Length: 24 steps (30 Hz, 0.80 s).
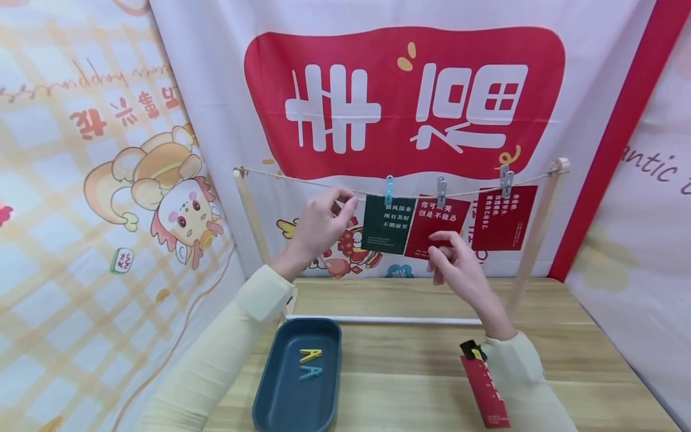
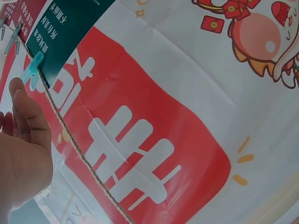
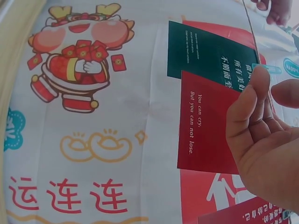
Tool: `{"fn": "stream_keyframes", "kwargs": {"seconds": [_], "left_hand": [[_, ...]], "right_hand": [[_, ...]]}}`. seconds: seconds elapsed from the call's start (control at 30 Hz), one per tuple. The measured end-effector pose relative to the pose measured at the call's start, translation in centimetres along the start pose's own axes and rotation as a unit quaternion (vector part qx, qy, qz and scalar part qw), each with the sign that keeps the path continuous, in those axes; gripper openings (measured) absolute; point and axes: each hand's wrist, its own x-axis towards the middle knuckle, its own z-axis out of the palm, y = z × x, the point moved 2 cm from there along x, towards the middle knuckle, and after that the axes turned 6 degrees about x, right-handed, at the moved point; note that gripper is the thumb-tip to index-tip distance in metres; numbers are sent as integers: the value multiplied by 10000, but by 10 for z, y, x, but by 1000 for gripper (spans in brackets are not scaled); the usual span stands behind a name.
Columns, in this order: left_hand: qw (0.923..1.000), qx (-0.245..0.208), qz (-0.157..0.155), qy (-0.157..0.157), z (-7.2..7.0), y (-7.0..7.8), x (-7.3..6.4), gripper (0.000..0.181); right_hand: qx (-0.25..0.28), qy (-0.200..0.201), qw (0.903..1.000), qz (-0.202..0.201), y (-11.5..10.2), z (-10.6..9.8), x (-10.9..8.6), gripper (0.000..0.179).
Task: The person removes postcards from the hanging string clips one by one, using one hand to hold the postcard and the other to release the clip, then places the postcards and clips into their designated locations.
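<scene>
My left hand (image 1: 324, 222) is beside the twine line (image 2: 70, 135), left of the green card (image 1: 382, 231), with its fingers loosely bent and nothing between them. In front of the middle red card (image 1: 423, 225) is my right hand (image 1: 457, 263), its fingers relaxed and holding nothing. A light blue clothespin (image 1: 389, 191) clips the green card to the twine. One grey clothespin (image 1: 441, 191) carries the middle red card, whose lower right part the right hand covers. Further right, a third card, red (image 1: 513, 225), hangs under grey clothespins (image 1: 506, 180).
A dark blue tray (image 1: 294, 405) on the wooden table holds a yellow clothespin (image 1: 310, 355) and a blue clothespin (image 1: 310, 373). Wooden posts (image 1: 531, 246) support the twine. A red card (image 1: 482, 390) lies beside the right sleeve, partly hidden. A white bar (image 1: 383, 319) crosses the table.
</scene>
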Motion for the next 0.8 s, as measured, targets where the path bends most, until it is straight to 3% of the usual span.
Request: {"fn": "stream_keyframes", "kwargs": {"seconds": [0.2,0.33,0.57,0.8], "left_hand": [[9995,204,-96,-210,4,6,14,23],[9976,329,-293,-540,8,11,23,28],[9939,327,-568,-882,19,23,36,40],[9893,689,-673,-1098,29,30,42,49]], "right_hand": [[-52,-73,10000,-28,-28,6,1,38],[-2,-130,9999,-8,-19,7,11,38],[214,-199,9988,396,9,10,26,43],[391,-233,9986,277,13,15,30,51]]}}
